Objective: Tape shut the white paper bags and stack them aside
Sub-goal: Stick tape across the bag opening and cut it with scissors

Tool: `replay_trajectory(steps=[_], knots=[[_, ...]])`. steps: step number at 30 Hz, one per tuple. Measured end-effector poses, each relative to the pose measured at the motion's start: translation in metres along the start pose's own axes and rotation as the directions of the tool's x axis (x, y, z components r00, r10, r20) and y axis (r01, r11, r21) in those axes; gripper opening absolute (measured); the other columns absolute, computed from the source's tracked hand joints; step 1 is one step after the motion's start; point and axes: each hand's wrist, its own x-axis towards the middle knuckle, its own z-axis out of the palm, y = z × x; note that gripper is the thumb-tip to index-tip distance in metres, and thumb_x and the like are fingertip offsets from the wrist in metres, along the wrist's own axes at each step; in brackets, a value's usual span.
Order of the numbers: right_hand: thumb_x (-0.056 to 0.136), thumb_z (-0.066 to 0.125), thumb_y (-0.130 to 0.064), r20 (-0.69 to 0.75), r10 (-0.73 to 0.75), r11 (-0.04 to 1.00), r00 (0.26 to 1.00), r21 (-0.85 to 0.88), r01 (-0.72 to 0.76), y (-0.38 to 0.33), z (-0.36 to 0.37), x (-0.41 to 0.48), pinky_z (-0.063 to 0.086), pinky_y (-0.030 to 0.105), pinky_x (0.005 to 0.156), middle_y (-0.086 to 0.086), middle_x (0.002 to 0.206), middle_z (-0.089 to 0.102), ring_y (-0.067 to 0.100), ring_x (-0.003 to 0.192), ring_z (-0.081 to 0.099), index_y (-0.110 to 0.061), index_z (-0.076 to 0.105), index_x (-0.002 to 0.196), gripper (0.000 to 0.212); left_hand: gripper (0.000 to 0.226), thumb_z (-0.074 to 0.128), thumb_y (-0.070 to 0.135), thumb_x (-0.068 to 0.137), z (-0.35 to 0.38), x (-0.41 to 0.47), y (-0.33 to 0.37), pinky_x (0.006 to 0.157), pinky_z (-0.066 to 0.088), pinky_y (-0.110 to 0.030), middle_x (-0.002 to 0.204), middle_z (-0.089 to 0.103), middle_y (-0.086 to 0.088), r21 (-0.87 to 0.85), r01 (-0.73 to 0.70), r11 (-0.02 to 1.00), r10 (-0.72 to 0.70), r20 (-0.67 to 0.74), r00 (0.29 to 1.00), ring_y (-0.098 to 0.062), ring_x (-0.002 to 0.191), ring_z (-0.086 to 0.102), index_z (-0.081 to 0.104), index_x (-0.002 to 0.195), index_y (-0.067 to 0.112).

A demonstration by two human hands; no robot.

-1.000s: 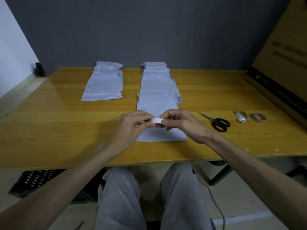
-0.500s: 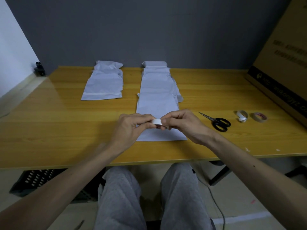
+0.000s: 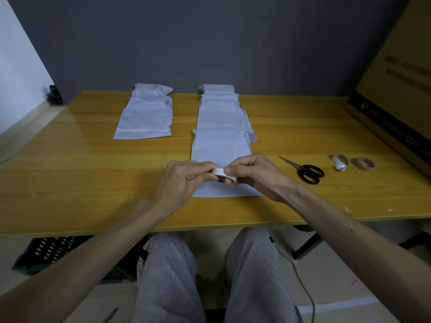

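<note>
Centre of frame: left grip (image 3: 184, 180) and right grip (image 3: 254, 174) pinching one white tape roll (image 3: 224, 174), hiding part of the near white paper bags (image 3: 221, 141) on the table (image 3: 81, 171). Upper left: second bag pile (image 3: 145, 117). Right: scissors (image 3: 305, 170), two spare rolls (image 3: 340, 161), cardboard box (image 3: 396, 85).

tape roll (image 3: 224, 175) tilted, inner ring now showing

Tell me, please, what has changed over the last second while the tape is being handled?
Very little. The left hand and right hand keep gripping the white tape roll above the middle row of bags. The roll has tipped slightly, so more of its ring shows. No pulled strip is visible. The left stack of bags, scissors and two spare rolls stayed put.
</note>
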Motion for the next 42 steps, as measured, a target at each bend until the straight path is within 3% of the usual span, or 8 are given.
replay_trajectory(steps=[7, 12, 20, 23, 29, 32, 35, 42], knots=[[0.086, 0.063, -0.007, 0.073, -0.016, 0.999, 0.997, 0.042, 0.013, -0.002, -0.001, -0.003, 0.042, 0.031, 0.077, 0.017, 0.083, 0.069, 0.021, 0.082, 0.057, 0.002, 0.073, 0.091, 0.014, 0.013, 0.065, 0.017, 0.089, -0.007, -0.001, 0.004, 0.054, 0.042, -0.029, 0.068, 0.063, 0.001, -0.011, -0.024, 1.000, 0.023, -0.023, 0.999, -0.011, 0.060, 0.054, 0.076, 0.093, 0.012], [0.087, 0.061, -0.004, 0.056, -0.020, 0.998, 0.998, 0.053, 0.017, -0.002, 0.003, 0.000, 0.043, 0.029, 0.073, 0.013, 0.073, 0.067, 0.019, 0.075, 0.058, -0.003, 0.073, 0.080, 0.014, 0.020, 0.062, 0.024, 0.090, -0.007, 0.000, 0.003, 0.055, 0.043, -0.037, 0.069, 0.064, -0.004, 0.004, -0.038, 0.999, 0.038, -0.012, 0.999, -0.018, 0.060, 0.055, 0.075, 0.095, 0.009], [0.077, 0.070, -0.017, 0.038, -0.001, 0.999, 0.999, 0.044, 0.000, 0.003, 0.007, 0.003, 0.046, 0.027, 0.070, 0.014, 0.064, 0.065, 0.021, 0.070, 0.060, -0.008, 0.070, 0.061, 0.019, 0.013, 0.065, 0.007, 0.089, -0.002, -0.002, 0.005, 0.060, 0.050, -0.034, 0.079, 0.070, -0.003, -0.003, -0.141, 0.990, 0.141, 0.007, 0.990, -0.016, 0.069, 0.064, 0.073, 0.095, 0.000], [0.080, 0.068, -0.020, 0.075, 0.008, 0.998, 0.997, 0.069, -0.013, 0.005, 0.005, 0.004, 0.047, 0.029, 0.078, 0.012, 0.068, 0.067, 0.019, 0.074, 0.063, -0.009, 0.070, 0.063, 0.020, 0.015, 0.067, 0.008, 0.087, -0.001, -0.002, 0.003, 0.063, 0.052, -0.034, 0.085, 0.073, -0.005, -0.026, -0.117, 0.993, 0.116, -0.026, 0.993, -0.016, 0.073, 0.066, 0.074, 0.098, 0.001], [0.083, 0.067, -0.017, 0.140, 0.006, 0.996, 0.990, 0.083, -0.018, 0.008, -0.005, -0.002, 0.042, 0.031, 0.083, 0.015, 0.089, 0.070, 0.023, 0.089, 0.058, 0.002, 0.072, 0.093, 0.022, 0.015, 0.067, 0.014, 0.086, -0.005, -0.004, -0.002, 0.057, 0.044, -0.024, 0.074, 0.068, 0.004, -0.039, 0.004, 0.999, -0.005, -0.023, 1.000, -0.004, 0.063, 0.056, 0.076, 0.097, 0.009], [0.081, 0.067, -0.008, 0.115, 0.004, 0.997, 0.993, 0.079, -0.013, 0.009, -0.002, -0.002, 0.044, 0.029, 0.082, 0.015, 0.082, 0.069, 0.022, 0.084, 0.059, 0.000, 0.073, 0.090, 0.014, 0.014, 0.066, 0.015, 0.087, -0.004, -0.004, -0.001, 0.057, 0.044, -0.026, 0.073, 0.069, 0.001, -0.037, 0.023, 0.999, -0.023, -0.006, 1.000, -0.010, 0.063, 0.057, 0.077, 0.096, 0.011], [0.085, 0.064, -0.003, 0.077, -0.012, 0.997, 0.997, 0.072, 0.006, 0.011, 0.002, -0.001, 0.045, 0.029, 0.079, 0.012, 0.075, 0.068, 0.019, 0.078, 0.059, -0.003, 0.073, 0.083, 0.010, 0.013, 0.067, 0.012, 0.087, -0.004, -0.005, 0.001, 0.056, 0.039, -0.018, 0.067, 0.063, 0.006, -0.026, 0.018, 0.999, -0.018, 0.002, 1.000, -0.003, 0.060, 0.052, 0.076, 0.095, 0.008], [0.083, 0.069, -0.013, 0.048, -0.043, 0.999, 0.998, 0.024, 0.042, 0.015, 0.006, 0.003, 0.039, 0.040, 0.081, 0.010, 0.074, 0.068, 0.025, 0.080, 0.055, -0.013, 0.075, 0.078, 0.007, 0.014, 0.065, 0.016, 0.088, -0.004, -0.005, 0.000, 0.053, 0.032, -0.017, 0.058, 0.049, 0.000, -0.008, 0.019, 1.000, -0.019, 0.000, 1.000, -0.006, 0.054, 0.040, 0.075, 0.090, 0.006]])
